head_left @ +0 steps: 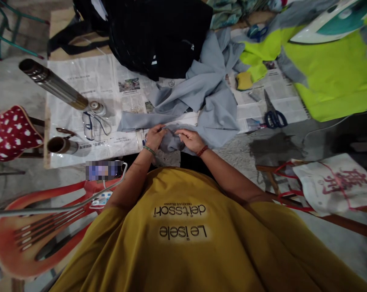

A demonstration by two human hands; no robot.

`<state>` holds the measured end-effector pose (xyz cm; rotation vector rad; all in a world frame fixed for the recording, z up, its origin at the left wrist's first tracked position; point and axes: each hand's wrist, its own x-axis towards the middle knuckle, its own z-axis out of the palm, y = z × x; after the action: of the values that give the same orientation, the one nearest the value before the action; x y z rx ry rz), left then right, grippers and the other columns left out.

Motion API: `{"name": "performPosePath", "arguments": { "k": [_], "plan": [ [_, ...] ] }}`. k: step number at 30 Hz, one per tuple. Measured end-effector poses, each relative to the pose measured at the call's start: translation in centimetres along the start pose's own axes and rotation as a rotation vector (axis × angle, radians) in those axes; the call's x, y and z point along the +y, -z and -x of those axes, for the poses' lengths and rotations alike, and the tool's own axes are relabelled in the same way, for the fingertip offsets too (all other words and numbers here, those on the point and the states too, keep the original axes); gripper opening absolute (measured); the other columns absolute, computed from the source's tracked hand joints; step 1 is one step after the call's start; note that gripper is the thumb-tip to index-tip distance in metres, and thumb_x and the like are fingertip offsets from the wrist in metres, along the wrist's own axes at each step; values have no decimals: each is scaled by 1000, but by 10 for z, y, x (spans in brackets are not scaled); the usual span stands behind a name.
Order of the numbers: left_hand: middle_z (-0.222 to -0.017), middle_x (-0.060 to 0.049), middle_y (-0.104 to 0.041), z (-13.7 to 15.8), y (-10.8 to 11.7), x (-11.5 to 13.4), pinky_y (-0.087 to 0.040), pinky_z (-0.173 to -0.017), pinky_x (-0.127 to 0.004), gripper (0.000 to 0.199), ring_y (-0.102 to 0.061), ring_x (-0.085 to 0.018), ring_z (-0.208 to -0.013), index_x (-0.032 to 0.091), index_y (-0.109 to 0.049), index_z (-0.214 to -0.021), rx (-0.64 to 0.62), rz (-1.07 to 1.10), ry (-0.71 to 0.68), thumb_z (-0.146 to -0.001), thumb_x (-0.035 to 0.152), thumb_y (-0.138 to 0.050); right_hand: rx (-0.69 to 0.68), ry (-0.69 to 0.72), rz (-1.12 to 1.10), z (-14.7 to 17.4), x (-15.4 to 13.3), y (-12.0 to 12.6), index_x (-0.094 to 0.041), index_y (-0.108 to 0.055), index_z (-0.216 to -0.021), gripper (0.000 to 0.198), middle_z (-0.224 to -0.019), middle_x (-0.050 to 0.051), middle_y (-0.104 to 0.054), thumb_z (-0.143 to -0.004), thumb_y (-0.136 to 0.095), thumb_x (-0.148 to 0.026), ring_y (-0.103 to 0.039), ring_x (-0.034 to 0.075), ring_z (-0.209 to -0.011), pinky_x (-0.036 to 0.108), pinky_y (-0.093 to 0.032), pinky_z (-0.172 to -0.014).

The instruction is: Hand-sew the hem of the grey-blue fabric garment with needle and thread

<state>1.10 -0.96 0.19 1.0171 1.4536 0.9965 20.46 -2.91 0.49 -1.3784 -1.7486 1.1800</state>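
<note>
Grey fabric lies crumpled across the newspaper-covered table and reaches down to its near edge. There my left hand, with a green bracelet at the wrist, pinches one part of the cloth. A short way to the right, my right hand, wearing a red beaded bracelet, has its fingers closed on the same cloth. A bunched fold of it hangs between the two hands. The fingertips are small in view, so anything tiny between them cannot be made out.
Dark-handled scissors and a yellow sponge-like block lie to the right. An iron rests on neon-yellow fabric. At left stand a steel thermos, a cup and glasses. A black bag sits behind.
</note>
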Motion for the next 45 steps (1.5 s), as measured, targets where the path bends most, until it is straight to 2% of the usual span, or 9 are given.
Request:
{"name": "performPosePath", "arguments": {
  "k": [5,15,24,33,39,45],
  "plan": [
    [-65,4,-64,2,-1,3,-39,-56,-21,13,-51,-10,-58,18,-75,-80,16,55,36,-70,26,-74,-13,27,113,-2,-10,-2,-21,-78,-105,30,-105,6,-79,-93,-50,-23,-70,19,-96,30,-52,-92],
    [-73,2,-70,2,-1,-2,-44,-62,-21,16,-56,-11,-64,17,-76,-81,11,74,-26,-70,28,-76,-6,0,154,-3,-10,-4,-21,-77,-114,33,-108,5,-79,-98,-49,-25,-72,18,-99,31,-53,-93],
    [-66,4,-67,-1,-1,-8,-43,-60,-21,15,-54,-11,-61,19,-78,-82,51,3,-38,-71,30,-78,-28,-23,342,-5,-16,-6,-21,-74,-121,36,-115,6,-79,-101,-44,-21,-72,19,-103,29,-52,-94],
    [-75,2,-73,8,-3,-8,-51,-73,-25,6,-64,-15,-75,20,-78,-81,115,-149,-141,-75,21,-76,-133,-123,663,-5,-43,-11,-14,-65,-126,36,-110,13,-76,-104,-38,-22,-70,25,-102,33,-48,-86],
    [-85,-1,-77,4,0,-16,-55,-84,-28,5,-70,-17,-85,20,-78,-83,58,-178,-275,-80,21,-74,-98,-155,663,-10,-52,-23,-13,-63,-123,33,-107,14,-75,-102,-38,-17,-68,25,-99,32,-45,-83],
    [-85,-2,-75,3,5,-22,-57,-86,-31,7,-70,-18,-85,21,-76,-84,-20,-189,-461,-83,26,-72,-51,-177,612,-16,-54,-32,-10,-64,-117,31,-106,15,-75,-100,-39,-13,-67,24,-97,32,-45,-84]
  ]
}}
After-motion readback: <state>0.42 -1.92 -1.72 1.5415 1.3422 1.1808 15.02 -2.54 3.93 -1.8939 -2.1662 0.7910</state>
